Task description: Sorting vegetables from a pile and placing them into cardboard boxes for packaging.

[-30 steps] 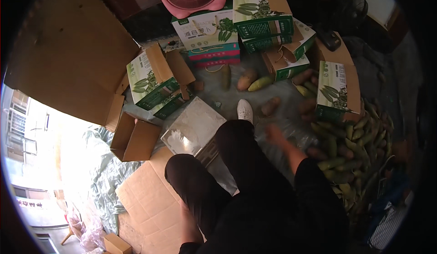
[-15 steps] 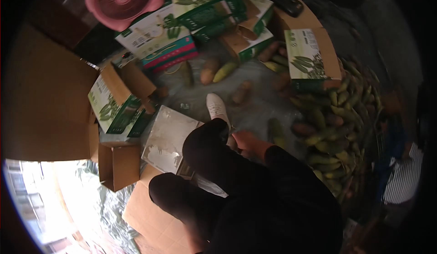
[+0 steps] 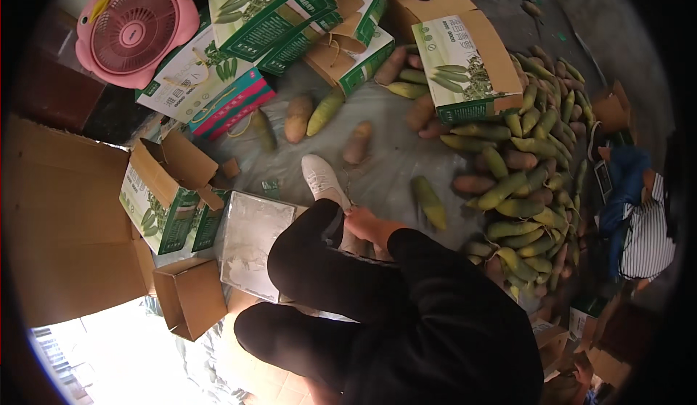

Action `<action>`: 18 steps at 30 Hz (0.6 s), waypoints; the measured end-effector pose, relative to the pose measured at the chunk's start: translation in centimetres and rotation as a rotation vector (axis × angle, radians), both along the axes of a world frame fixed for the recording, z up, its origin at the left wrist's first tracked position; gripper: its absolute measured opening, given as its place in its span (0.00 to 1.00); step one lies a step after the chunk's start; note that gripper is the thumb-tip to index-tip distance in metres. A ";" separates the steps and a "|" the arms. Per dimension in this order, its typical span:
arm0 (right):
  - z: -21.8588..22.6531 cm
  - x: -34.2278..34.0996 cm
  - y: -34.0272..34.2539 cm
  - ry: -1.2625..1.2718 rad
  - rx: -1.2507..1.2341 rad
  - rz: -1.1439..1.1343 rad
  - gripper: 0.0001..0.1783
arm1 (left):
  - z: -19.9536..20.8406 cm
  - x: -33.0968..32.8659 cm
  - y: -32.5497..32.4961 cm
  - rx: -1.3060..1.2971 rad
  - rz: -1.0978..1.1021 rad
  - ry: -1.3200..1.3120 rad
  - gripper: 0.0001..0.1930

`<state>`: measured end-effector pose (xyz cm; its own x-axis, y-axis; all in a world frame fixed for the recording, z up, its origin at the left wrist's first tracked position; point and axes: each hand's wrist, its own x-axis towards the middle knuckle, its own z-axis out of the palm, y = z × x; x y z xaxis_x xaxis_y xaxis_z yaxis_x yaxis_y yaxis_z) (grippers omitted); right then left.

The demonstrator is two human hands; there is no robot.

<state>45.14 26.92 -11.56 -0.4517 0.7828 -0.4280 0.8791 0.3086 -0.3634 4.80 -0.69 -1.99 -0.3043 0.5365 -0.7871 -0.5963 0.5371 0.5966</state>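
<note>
- Bent fingers on the person's right hand (image 3: 367, 225), low by the leg; whether they hold anything cannot be told. Left hand out of sight.
- Far left, a pink fan (image 3: 134, 35) above an opened green-and-white carton (image 3: 156, 205).
- Next, a pale square-topped box (image 3: 254, 242) beside the black-clad knee.
- White shoe (image 3: 321, 178) just beside the right hand.
- Right of that hand, one long green vegetable (image 3: 429, 202) lying apart from the large heap (image 3: 537, 187) farther right.

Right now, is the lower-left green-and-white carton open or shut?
Open: on the carton, the brown flaps stand apart, leaving a gap between.
</note>
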 end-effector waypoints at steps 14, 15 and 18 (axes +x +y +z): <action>-1.6 -3.1 -4.1 -0.097 0.580 0.740 0.10 | 2.1 -1.8 0.1 0.003 0.066 0.199 0.20; -3.2 -2.3 -4.4 -0.119 0.572 0.725 0.10 | 1.9 -1.5 0.9 0.007 0.050 0.194 0.21; -4.4 -1.8 -4.1 -0.206 0.457 0.662 0.09 | 2.1 -1.5 1.4 0.013 0.047 0.218 0.21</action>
